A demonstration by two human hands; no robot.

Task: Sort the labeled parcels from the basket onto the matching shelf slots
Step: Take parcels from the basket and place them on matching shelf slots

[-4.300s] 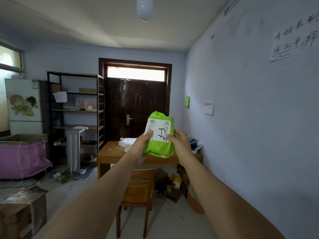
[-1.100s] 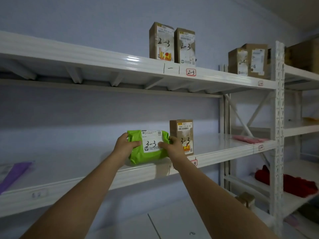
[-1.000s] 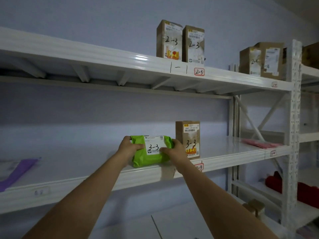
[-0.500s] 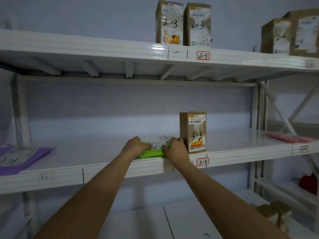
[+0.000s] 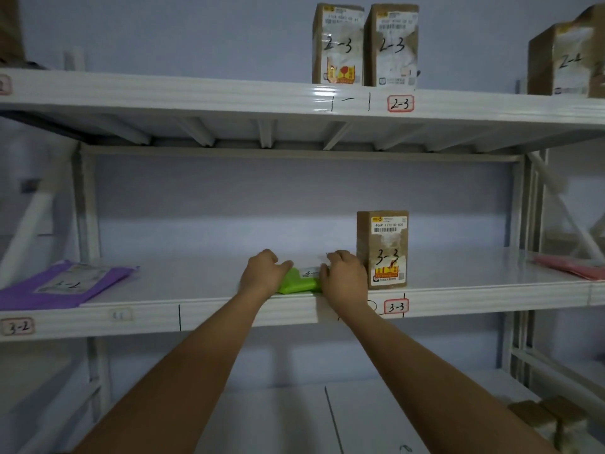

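Observation:
A green parcel (image 5: 298, 280) with a white "3-3" label lies flat on the middle shelf (image 5: 203, 283), near its front edge. My left hand (image 5: 264, 272) grips its left end and my right hand (image 5: 343, 276) grips its right end. Just to the right stands a brown box (image 5: 382, 249) marked "3-3", touching my right hand. The red-framed slot tag "3-3" (image 5: 396, 306) is on the shelf's front rail below that box. The basket is out of view.
A purple parcel (image 5: 62, 285) lies at the shelf's left above the tag "3-2" (image 5: 18, 326). Two boxes marked "2-3" (image 5: 365, 44) stand on the upper shelf (image 5: 196, 93). A pink parcel (image 5: 573, 267) lies far right. Small brown boxes (image 5: 546, 417) sit on the bottom shelf.
I carried the green parcel from the room to the shelving and lowered it from upright to flat on the middle shelf beside the "3-3" box. Both hands stay on it.

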